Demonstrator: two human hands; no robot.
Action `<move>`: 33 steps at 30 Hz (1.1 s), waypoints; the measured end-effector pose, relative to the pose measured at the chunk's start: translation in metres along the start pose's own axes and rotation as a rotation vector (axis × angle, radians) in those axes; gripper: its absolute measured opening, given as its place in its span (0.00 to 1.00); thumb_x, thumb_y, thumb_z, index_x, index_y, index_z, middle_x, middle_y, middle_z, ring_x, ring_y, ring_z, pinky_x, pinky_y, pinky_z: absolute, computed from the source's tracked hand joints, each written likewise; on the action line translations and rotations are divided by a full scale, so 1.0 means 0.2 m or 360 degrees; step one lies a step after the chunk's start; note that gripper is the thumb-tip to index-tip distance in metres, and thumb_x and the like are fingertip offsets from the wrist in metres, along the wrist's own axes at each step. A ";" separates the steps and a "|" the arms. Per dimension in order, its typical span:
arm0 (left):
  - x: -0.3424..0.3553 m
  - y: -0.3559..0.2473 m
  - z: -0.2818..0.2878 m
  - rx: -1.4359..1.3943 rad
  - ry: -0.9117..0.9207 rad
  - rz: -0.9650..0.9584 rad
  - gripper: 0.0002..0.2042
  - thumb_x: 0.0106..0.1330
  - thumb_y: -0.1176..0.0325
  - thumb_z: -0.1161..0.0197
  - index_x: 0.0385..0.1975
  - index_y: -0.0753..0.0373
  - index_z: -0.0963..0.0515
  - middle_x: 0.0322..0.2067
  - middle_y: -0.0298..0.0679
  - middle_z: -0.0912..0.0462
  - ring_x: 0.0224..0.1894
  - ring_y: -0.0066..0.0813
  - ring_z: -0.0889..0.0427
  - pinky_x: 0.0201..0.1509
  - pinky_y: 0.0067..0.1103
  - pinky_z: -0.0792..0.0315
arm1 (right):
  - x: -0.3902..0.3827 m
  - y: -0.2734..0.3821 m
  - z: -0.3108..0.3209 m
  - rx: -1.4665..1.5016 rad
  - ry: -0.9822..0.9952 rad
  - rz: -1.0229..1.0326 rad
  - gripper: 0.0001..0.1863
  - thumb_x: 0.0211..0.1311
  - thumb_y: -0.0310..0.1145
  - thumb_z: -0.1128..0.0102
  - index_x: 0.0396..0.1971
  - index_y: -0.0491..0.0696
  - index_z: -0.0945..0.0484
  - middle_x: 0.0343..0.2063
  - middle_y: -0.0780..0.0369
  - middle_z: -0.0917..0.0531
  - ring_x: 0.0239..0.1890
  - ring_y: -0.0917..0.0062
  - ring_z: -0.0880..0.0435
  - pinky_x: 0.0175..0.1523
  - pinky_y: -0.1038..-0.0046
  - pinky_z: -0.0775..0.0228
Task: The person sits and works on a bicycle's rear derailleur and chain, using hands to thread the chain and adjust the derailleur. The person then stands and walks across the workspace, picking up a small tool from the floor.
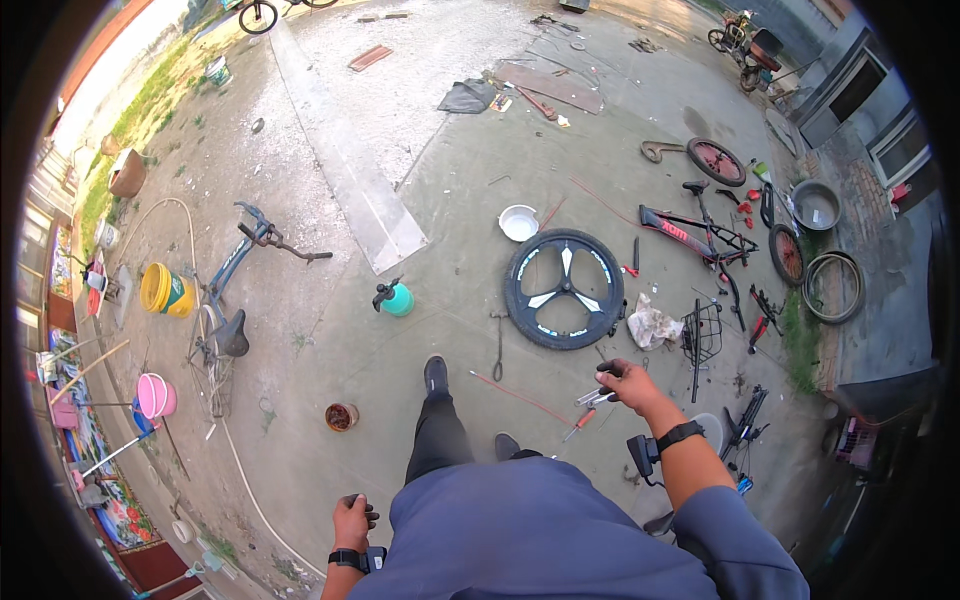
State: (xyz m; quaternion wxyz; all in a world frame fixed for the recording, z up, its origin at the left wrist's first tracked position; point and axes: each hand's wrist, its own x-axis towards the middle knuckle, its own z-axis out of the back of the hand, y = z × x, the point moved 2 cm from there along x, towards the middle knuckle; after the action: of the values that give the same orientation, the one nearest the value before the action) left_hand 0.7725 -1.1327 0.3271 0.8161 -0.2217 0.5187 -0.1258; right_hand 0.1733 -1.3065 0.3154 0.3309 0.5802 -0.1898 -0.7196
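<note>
My right hand (625,386) is out in front with its fingers curled. Silver metal tools (592,398) show right by its fingertips; whether they are in the hand or on the ground behind it is unclear. An orange-handled screwdriver (578,425) lies on the concrete just below. Ahead stands no upright bike: a black three-spoke wheel (565,290) with its tyre lies flat. My left hand (352,522) hangs low beside my body, fingers loosely bent and apart, with nothing visible in it. Each wrist wears a dark strapped device.
A red-and-black bike frame (690,235), a wire basket (703,332) and a white rag (653,325) lie to the right. A teal spray bottle (394,298), a rusty can (341,417) and a white basin (518,223) stand ahead. Leftward are a blue frame (235,268) and a yellow bucket (167,291).
</note>
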 end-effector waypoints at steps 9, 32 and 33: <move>0.90 -1.53 -0.14 0.0225 0.0193 -0.0399 0.18 0.77 0.60 0.43 0.56 0.69 0.27 0.37 0.42 0.19 0.30 0.31 0.16 0.29 0.24 0.25 | 0.41 0.33 -0.09 0.0204 -0.0243 -0.0370 0.24 0.67 0.43 0.30 0.55 0.41 0.20 0.40 0.57 0.12 0.35 0.73 0.11 0.37 0.70 0.19; 2.29 -4.07 -1.69 0.0586 0.0504 -0.0382 0.16 0.76 0.61 0.44 0.55 0.66 0.30 0.34 0.41 0.20 0.24 0.31 0.16 0.21 0.25 0.27 | 2.31 1.88 0.93 0.0430 -0.0648 -0.0269 0.30 0.65 0.47 0.29 0.56 0.39 0.21 0.37 0.56 0.11 0.34 0.74 0.12 0.40 0.70 0.20; 2.21 -4.25 -1.84 0.0606 0.0532 -0.0370 0.16 0.77 0.61 0.44 0.55 0.66 0.30 0.34 0.41 0.20 0.25 0.31 0.16 0.22 0.25 0.26 | 2.38 1.91 0.97 0.0463 -0.0689 -0.0308 0.30 0.65 0.47 0.28 0.56 0.39 0.21 0.37 0.57 0.11 0.34 0.73 0.12 0.40 0.70 0.20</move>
State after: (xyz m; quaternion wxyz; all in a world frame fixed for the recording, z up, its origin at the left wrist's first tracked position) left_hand 0.6514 -2.1498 0.2611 0.7262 -0.0985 0.5843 -0.3486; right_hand 0.0332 -1.9307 0.2770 0.1256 0.4698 -0.3010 -0.8203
